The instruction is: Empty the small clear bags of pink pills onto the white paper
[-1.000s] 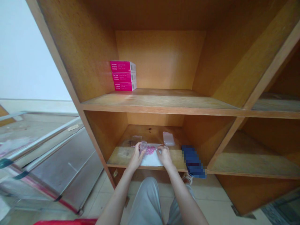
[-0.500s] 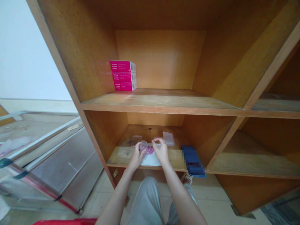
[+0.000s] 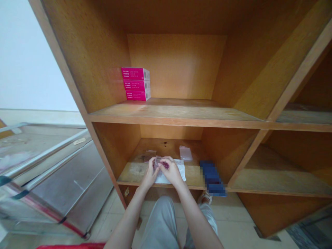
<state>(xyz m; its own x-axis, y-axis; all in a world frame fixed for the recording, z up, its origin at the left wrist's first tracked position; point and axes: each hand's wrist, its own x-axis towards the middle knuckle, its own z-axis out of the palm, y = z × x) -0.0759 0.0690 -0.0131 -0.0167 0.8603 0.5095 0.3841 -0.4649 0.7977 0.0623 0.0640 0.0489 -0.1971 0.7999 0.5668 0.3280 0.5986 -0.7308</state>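
My left hand (image 3: 149,174) is closed round a small clear plastic bag (image 3: 156,161) over the lower shelf. My right hand (image 3: 172,172) has come against the bag's right side, thumb and fingers curled in. Dark pink bead-like pieces (image 3: 165,165) show in the gap between its thumb and fingers; whether it grips some of them or the bag's edge is hidden. Beneath both hands lies a white sheet (image 3: 181,167), its right part uncovered.
A flat clear packet (image 3: 149,155) lies behind my left hand, and a stack of clear bags (image 3: 185,153) behind my right. A pixelated dark blue item (image 3: 212,178) overhangs the shelf edge at right. Pink boxes (image 3: 136,84) stand stacked on the upper shelf (image 3: 181,112).
My right hand has moved left and over the pink pieces, up to the bag. My left hand has stayed nearly in place with the bag.
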